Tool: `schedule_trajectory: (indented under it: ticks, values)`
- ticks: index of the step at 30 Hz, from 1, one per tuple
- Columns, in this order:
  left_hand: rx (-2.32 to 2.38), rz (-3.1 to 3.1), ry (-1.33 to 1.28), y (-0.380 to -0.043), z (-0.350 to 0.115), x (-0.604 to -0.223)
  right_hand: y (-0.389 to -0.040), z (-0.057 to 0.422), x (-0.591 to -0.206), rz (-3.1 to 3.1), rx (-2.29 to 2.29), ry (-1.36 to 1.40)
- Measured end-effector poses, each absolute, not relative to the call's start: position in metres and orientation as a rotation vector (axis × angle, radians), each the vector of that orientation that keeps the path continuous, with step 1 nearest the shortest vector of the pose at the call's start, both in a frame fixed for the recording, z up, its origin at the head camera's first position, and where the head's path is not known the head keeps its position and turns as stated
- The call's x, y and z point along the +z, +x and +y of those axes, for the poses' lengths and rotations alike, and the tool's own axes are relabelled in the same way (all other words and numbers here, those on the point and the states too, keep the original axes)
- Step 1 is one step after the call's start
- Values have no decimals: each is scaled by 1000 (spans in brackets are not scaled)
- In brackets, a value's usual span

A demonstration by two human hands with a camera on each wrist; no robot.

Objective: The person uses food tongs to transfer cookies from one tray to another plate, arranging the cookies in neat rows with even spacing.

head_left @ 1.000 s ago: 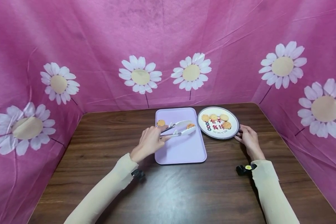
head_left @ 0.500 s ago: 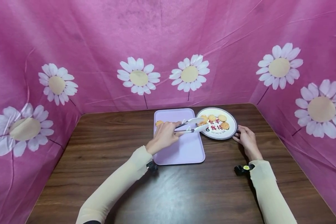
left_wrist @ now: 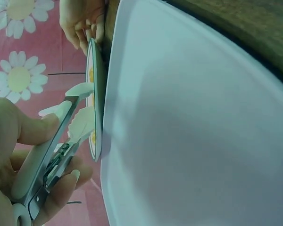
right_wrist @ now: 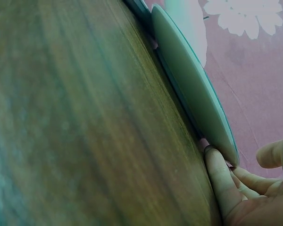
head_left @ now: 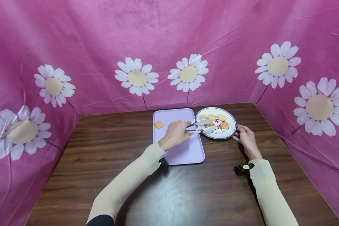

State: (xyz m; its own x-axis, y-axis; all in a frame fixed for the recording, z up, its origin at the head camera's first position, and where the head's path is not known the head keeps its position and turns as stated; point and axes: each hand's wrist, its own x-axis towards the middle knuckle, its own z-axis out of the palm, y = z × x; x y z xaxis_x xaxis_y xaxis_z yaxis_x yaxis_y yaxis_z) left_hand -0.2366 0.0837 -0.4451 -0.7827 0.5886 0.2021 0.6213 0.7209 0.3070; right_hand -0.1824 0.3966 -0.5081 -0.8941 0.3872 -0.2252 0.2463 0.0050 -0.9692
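Note:
My left hand (head_left: 176,133) grips a pair of tongs (left_wrist: 42,150) with white heads, thumb on one arm and fingers on the other. In the head view the tongs' heads are over the round plate (head_left: 224,134), with a golden cookie (head_left: 210,125) between them. Whether they still squeeze it I cannot tell. Several other cookies lie on the plate, among them a swirled one (head_left: 224,125) and a smooth oval one (head_left: 222,117). My right hand (head_left: 247,140) touches the plate's right rim with its fingers. In the right wrist view its thumb (right_wrist: 270,154) stands apart from the rim.
A lilac tray (head_left: 186,155) lies left of the plate, close against it. One round cookie (head_left: 158,124) sits near its upper left corner. Brown wooden table (head_left: 115,131) surrounds both. Pink cloth (head_left: 164,37) with white flowers hangs behind and at the sides.
My left hand has moved right with the tongs, carrying the cookie from above the tray to over the plate. The right hand stays at the plate's rim.

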Motion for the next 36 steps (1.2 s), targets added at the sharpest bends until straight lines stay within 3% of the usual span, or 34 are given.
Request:
schedule_trajectory:
  ticks: [36]
  values:
    - [-494, -2880, -1008, -242, 107, -444, -181, 398, -508, -2158, 2010, -675]
